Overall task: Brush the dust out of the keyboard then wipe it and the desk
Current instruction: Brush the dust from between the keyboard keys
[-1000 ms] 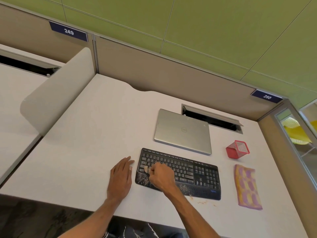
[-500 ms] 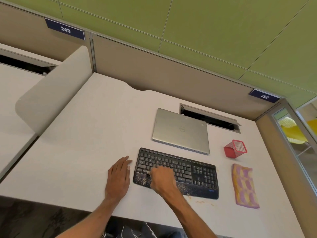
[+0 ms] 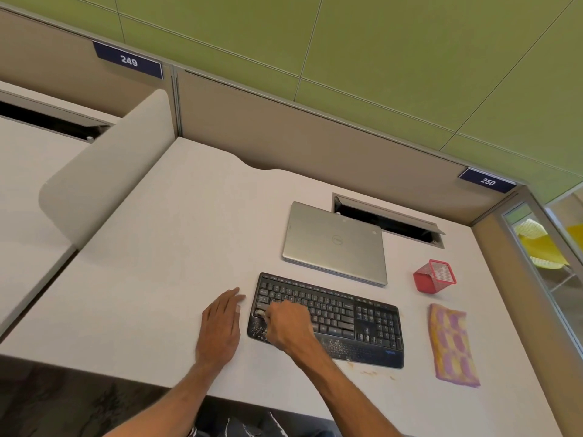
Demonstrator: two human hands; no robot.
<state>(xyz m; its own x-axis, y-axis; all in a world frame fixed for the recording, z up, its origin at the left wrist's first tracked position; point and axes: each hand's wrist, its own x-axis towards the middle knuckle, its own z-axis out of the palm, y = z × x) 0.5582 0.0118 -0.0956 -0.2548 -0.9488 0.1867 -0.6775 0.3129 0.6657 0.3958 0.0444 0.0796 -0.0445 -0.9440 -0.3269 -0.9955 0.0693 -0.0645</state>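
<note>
Found the black keyboard (image 3: 347, 313) near the front edge of the desk (image 3: 157, 279), right of the middle, lying a little askew. Saw pale dust specks (image 3: 340, 343) scattered on its palm rest. Noted the right hand (image 3: 288, 326) over the left end of the keyboard, fingers curled together and pinching a small pale brush (image 3: 261, 313) against the keys there; could not tell more about the brush, as it was too small. Noted the left hand (image 3: 220, 323) resting flat on the desk just beside the keyboard's left edge, fingers straight and close together. Saw a closed silver laptop (image 3: 336, 242) behind the keyboard, a red mesh holder (image 3: 433, 275) toward the right edge, and a yellow and purple cloth (image 3: 452, 345) nearer the front right corner. Saw a few crumbs (image 3: 372, 372) on the desk by the keyboard's front edge.
</note>
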